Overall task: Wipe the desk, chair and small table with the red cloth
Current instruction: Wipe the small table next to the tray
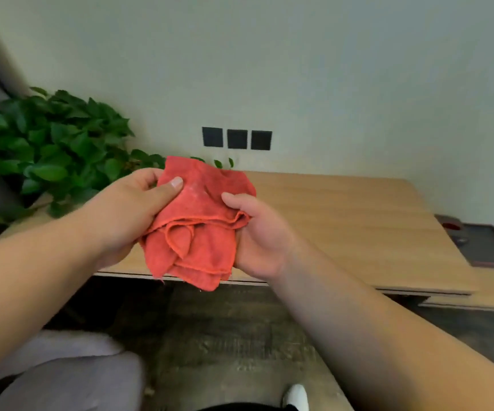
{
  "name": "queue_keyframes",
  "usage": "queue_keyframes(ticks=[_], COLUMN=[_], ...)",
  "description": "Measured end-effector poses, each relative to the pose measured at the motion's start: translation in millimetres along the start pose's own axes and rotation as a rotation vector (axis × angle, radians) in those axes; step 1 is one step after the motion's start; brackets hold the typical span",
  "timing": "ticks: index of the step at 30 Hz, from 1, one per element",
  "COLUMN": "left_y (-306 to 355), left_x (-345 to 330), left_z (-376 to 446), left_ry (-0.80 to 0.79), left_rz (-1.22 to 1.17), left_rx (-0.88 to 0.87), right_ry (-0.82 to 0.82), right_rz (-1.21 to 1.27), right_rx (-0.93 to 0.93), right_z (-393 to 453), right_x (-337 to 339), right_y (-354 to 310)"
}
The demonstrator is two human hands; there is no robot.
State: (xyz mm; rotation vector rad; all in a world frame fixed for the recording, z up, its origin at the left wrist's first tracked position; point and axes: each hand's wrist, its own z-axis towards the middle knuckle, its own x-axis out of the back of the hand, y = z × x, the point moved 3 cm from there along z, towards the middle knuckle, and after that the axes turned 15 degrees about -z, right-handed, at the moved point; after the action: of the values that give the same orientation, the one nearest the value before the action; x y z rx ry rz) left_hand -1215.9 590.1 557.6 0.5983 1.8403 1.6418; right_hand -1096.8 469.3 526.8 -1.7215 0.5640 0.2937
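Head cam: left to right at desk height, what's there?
Leafy plant → left hand → red cloth held in both hands → right hand → bare desk top → dark tray at the right edge.

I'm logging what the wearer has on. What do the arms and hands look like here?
Both forearms are bare right to the frame edge: no sleeves show. The left hand and right hand wear no gloves, and no rings, watch or bracelet are visible.

A crumpled red terry cloth with stitched hems (pixel 201 223) hangs in loose folds (held up off any surface) above the front edge of the light wood-grain desk (pixel 343 221).
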Motion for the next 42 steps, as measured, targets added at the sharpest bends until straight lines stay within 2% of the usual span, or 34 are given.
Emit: queue_keyframes(ticks=[5,15,19,23,27,29,34,37,40,42], left_y=[-17.7,-60.2,-84.2,-119.8,-178.7,-227.6,-347.5,-396.2,-430.5,-448.0], left_x=[-111.2,-346.3,-408.0,-445.2,-467.3,-471.6,-478.4,-496.8,-525.9,-542.2], left_z=[41.9,135.9,168.3,216.1,285.8,324.5,387.4,413.9,437.4,447.6], left_ry=[-0.17,-0.345,-0.423,-0.417,-0.364,-0.352,-0.525,-0.648,-0.655,-0.609], left_rz=[0.01,0.038,-0.002,0.042,0.19,0.37,0.843,1.133,1.252,1.293], left_rx=[0.093,0.156,0.192,0.239,0.18,0.103,0.034,-0.049,-0.1,-0.125], right_ry=[0.113,0.364,0.423,0.497,0.669,0.759,0.935,1.015,1.122,1.257], right_rz=[0.161,0.173,0.224,0.344,0.42,0.487,0.689,0.737,0.759,0.709], right_rx=[0.084,0.177,0.201,0.21,0.165,0.126,0.088,0.088,0.131,0.154], right_z=[-52.4,-145.0,-157.9,-153.0,-142.0,-132.4,-119.3,-114.0,-111.1,-113.4], right_x=[90.5,297.4,361.3,416.0,467.0,494.0,547.7,576.5,607.2,630.9], right_y=[-32.5,-121.3,-140.5,-146.2,-131.2,-113.0,-57.6,-34.3,-18.4,-12.7])
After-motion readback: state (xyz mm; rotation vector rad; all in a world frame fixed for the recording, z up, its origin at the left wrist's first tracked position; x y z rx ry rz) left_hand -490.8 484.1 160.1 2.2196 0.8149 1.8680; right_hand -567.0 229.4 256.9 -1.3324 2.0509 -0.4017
